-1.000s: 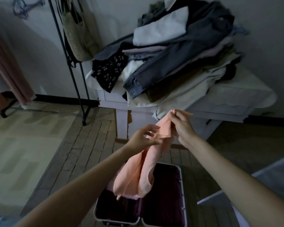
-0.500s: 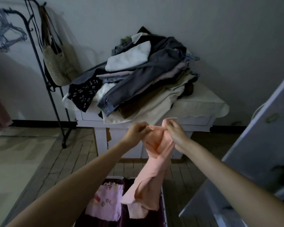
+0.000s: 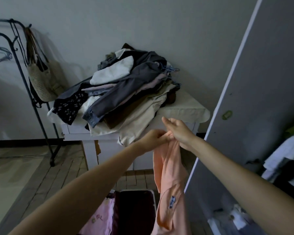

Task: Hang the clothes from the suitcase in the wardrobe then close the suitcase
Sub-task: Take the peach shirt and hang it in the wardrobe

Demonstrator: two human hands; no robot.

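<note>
Wardrobe door stands just right of hands.

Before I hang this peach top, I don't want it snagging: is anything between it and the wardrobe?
Nothing visible blocks it. The peach top hangs from both hands beside the open wardrobe door; shelves lie beyond.
</note>
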